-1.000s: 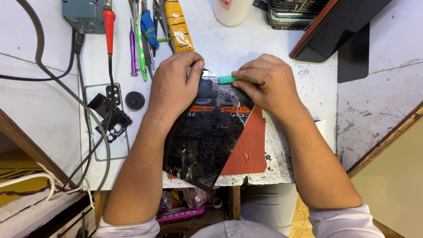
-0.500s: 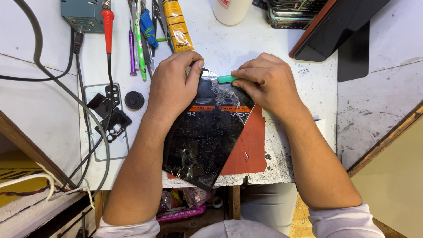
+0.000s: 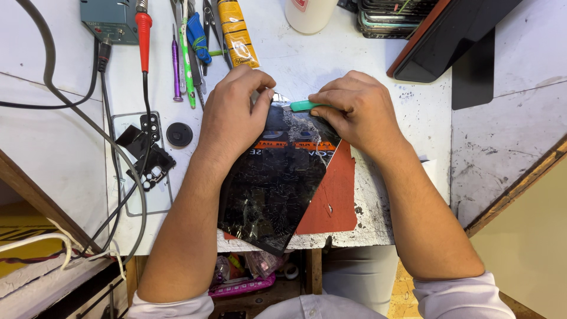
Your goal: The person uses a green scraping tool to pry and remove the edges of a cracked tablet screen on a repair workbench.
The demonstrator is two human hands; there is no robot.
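The white workbench (image 3: pixel 331 53) is scuffed and speckled with dark grit near its front edge. A cracked black tablet screen (image 3: pixel 274 189) lies tilted across the middle of it, one corner reaching the front edge, with a red sheet (image 3: pixel 333 201) under its right side. The glass is shattered throughout, with a whitish broken patch near its far edge.

The left hand (image 3: pixel 233 115) is closed over the far left corner of the screen, fingers curled, thumb pressing the edge and pinning it to the bench. The right hand (image 3: pixel 354 112) grips a small green plastic pry tool (image 3: pixel 304 106) between thumb and fingers; the tip sits at the screen's far edge, just beside the left thumb.

At the far right a black device with an orange rim (image 3: pixel 455 35) stands propped. A grey cable (image 3: pixel 53 88) runs down the left side. Beside the left forearm lies a clear phone case (image 3: pixel 127 204) with black parts on it and a round black cap (image 3: pixel 179 134) just beyond. Along the far edge lie a red-handled tool (image 3: pixel 143 38), a purple screwdriver (image 3: pixel 175 68), a green tool (image 3: pixel 188 71), blue-handled cutters (image 3: pixel 199 41) and a yellow glue tube (image 3: pixel 236 32).
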